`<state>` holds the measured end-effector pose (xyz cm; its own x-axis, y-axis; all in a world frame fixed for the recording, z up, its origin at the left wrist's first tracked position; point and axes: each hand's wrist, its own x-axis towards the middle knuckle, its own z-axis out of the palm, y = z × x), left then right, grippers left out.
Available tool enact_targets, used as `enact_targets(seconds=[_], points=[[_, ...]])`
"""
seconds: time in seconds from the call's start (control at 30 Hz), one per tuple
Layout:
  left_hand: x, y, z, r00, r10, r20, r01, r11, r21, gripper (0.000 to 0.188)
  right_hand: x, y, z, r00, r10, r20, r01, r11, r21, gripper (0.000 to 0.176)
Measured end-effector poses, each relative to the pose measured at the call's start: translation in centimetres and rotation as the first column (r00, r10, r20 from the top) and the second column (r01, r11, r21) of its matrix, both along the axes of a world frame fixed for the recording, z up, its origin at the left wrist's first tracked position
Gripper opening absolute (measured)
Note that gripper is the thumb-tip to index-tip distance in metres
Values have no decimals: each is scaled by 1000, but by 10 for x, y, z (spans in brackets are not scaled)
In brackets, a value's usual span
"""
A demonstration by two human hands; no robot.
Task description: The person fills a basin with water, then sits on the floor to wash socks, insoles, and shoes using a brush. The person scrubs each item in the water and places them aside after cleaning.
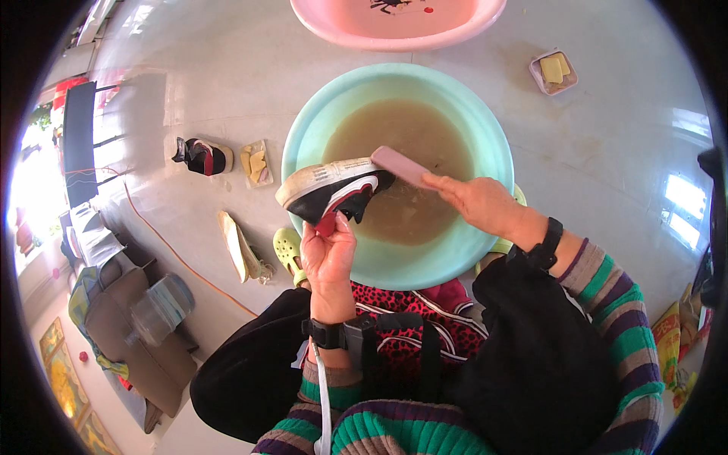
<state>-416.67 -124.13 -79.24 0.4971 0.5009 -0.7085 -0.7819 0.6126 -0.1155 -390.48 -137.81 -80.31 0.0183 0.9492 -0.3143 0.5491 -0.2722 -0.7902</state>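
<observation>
My left hand grips a black, white and red sneaker by its upper. The shoe is tilted on its side, with its white sole edge facing up and away from me. In my right hand is a pink scrubbing brush, held by one end. The brush's far end meets the sneaker's sole edge; its bristles are hidden underneath. Both sit above a mint-green basin, which holds murky brown water.
A pink tub stands beyond the basin. A soap box lies at the right. On the left are another sneaker, a tray of yellow soap pieces, insoles, an orange cable and a large water bottle.
</observation>
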Motion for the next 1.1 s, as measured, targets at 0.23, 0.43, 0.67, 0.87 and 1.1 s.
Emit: enact_targets(seconds=[0.23,0.43,0.67,0.87,1.1], points=[[6,-15,-32,979,128,157,-69,939,-336,26,-26,9,2,987,122,-106,-96,970,226,44],[-2,-15,-44,965,242,100,-153,832,-534,27,-14,9,-22,957,13,290,-51,991,126,48],[-11,-7,-80,913,404,58,-281,726,-628,19,-19,17,-31,968,-30,249,20,999,41,48],[-26,-26,-113,985,163,59,-124,903,-411,13,-3,19,-27,919,-136,370,233,945,-231,46],[-33,-54,-132,978,155,142,-109,952,-285,16,-15,9,-32,982,-186,-38,175,964,-202,44]])
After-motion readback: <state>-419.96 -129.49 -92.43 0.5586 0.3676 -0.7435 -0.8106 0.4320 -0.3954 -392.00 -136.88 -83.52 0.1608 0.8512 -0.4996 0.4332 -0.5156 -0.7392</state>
